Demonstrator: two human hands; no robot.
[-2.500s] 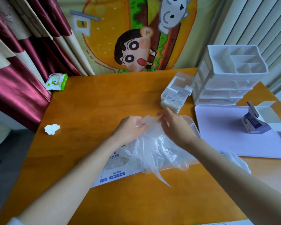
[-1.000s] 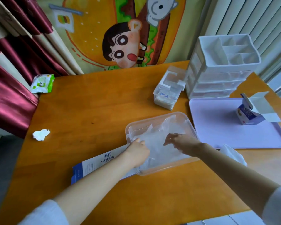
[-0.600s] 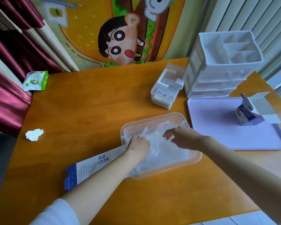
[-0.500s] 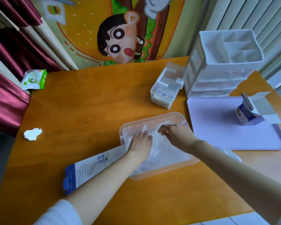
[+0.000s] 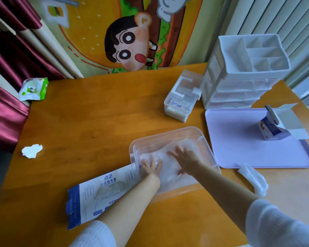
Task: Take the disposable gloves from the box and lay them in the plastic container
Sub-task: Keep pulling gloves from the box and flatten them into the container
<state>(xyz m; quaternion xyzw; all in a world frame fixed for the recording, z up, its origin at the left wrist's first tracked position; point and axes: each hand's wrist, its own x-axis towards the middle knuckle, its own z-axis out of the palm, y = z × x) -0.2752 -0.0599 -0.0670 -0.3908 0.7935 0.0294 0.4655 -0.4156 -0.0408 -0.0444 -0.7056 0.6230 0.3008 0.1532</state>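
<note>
Head view: both hands flat, fingers spread, gripping nothing. Left hand [image 5: 151,167] and right hand [image 5: 185,157] pressed on the clear disposable gloves [image 5: 165,155] inside the plastic container [image 5: 168,135], near the desk's [image 5: 96,122] front edge, right of centre. Glove box [image 5: 100,189] lying flat, touching the container's left end, long axis toward the front-left corner, directly under the left forearm; nearer the left hand.

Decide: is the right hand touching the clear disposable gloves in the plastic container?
Touching. The head view shows the right hand pressed flat on the clear disposable gloves.
</note>
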